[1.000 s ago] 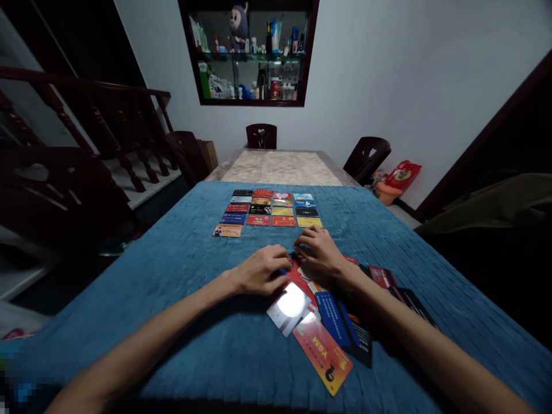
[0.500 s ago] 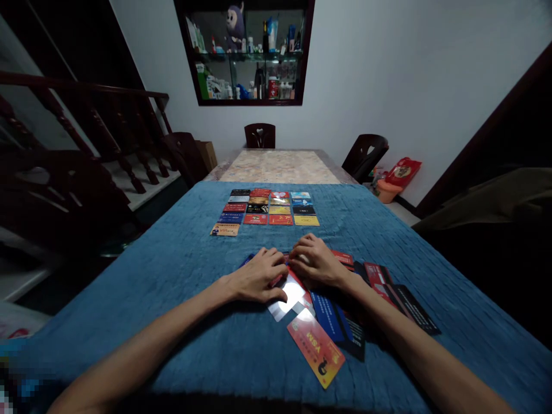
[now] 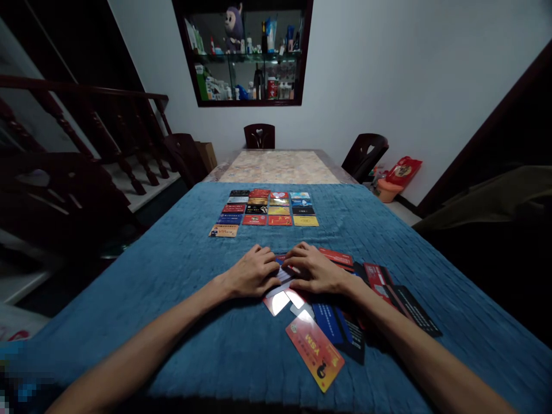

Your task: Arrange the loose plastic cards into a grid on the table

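Observation:
My left hand (image 3: pixel 252 273) and my right hand (image 3: pixel 317 271) meet low over a loose heap of plastic cards. A pale card (image 3: pixel 283 277) shows between them, with the fingers and thumbs of both hands bent at its edges. Beneath it lie glossy cards (image 3: pixel 276 303) that reflect the light. A red-and-yellow card (image 3: pixel 315 352) rests face up nearest to me. Under my right wrist are blue cards (image 3: pixel 330 322), and a red card (image 3: pixel 336 259) sticks out beyond that hand.
Farther off, several cards (image 3: pixel 256 210) lie in four columns on the blue cloth (image 3: pixel 172 259), the left column reaching closer to me. A black card (image 3: pixel 416 310) and a red card (image 3: pixel 377 275) lie at the right. Chairs (image 3: pixel 259 136) stand around the table.
The pale card has come into view between my hands, and the glossy cards under it show differently. My right hand has lowered slightly; my left hand has shifted a little left.

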`<action>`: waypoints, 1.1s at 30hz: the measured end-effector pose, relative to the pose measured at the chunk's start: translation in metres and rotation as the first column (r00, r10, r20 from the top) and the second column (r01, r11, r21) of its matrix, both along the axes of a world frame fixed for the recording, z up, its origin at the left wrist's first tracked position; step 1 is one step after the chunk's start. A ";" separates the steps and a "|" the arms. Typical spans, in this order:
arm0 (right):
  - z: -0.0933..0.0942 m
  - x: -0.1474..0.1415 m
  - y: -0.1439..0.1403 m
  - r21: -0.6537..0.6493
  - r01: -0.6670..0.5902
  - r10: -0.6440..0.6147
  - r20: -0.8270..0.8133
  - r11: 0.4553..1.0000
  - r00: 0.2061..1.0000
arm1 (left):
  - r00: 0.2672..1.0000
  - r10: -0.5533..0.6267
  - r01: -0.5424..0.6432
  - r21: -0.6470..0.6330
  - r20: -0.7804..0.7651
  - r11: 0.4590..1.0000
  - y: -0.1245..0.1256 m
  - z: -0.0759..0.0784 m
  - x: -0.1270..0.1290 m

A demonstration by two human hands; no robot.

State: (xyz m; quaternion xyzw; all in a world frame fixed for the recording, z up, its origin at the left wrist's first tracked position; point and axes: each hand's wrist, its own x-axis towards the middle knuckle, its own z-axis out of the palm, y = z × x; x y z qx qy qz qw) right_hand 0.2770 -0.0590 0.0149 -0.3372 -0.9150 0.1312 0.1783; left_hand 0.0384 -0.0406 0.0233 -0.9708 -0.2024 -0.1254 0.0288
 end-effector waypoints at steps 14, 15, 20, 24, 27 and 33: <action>-0.016 0.003 0.008 0.089 0.045 -0.043 -0.022 0.995 0.999 | 0.998 0.047 -0.038 -0.215 0.039 0.976 -0.001 0.004 -0.007; -0.016 0.003 0.008 0.092 0.046 -0.044 -0.025 0.995 0.999 | 0.998 0.047 -0.036 -0.221 0.045 0.975 -0.001 0.004 -0.007; -0.012 0.001 0.005 0.093 0.048 -0.047 -0.021 0.995 0.999 | 0.997 0.039 -0.026 -0.207 0.060 0.978 -0.005 0.004 -0.006; -0.008 0.000 0.003 0.083 0.052 -0.050 -0.025 0.995 0.998 | 0.998 0.040 -0.034 -0.154 0.041 0.988 -0.008 0.005 -0.005; -0.007 0.000 0.003 0.079 0.042 -0.038 -0.043 0.996 0.998 | 0.999 0.023 -0.018 -0.118 0.040 0.993 -0.006 0.006 -0.007; -0.016 -0.001 0.010 0.107 0.057 -0.044 -0.117 0.993 0.992 | 0.992 0.019 0.000 -0.149 0.127 0.989 0.001 0.008 -0.014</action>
